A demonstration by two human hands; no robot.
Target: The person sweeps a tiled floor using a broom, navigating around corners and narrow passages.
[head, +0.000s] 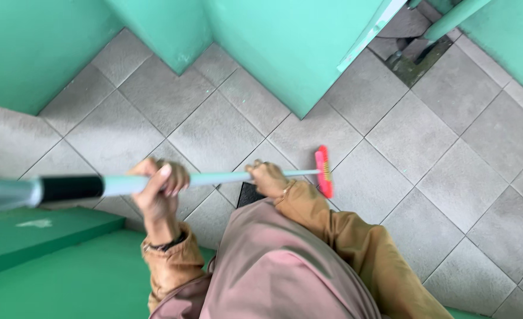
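I hold a broom with a pale teal handle (226, 176) that has a black section near its upper end. Its pink brush head (324, 171) rests on the grey tiled floor (427, 147). My left hand (161, 184) is wrapped around the handle higher up, with a dark band on its wrist. Lower on the handle, close to the brush head, my right hand (266, 177) grips it too. Both arms wear tan sleeves, and a pink skirt (279, 266) covers my legs below.
Green walls (285, 47) with jutting corners close off the far side of the floor. A green step (49, 254) lies at the lower left. A dirty broken tile patch (415, 62) and a green pipe (450, 20) are at the top right. A small dark object (248, 194) shows under my right hand.
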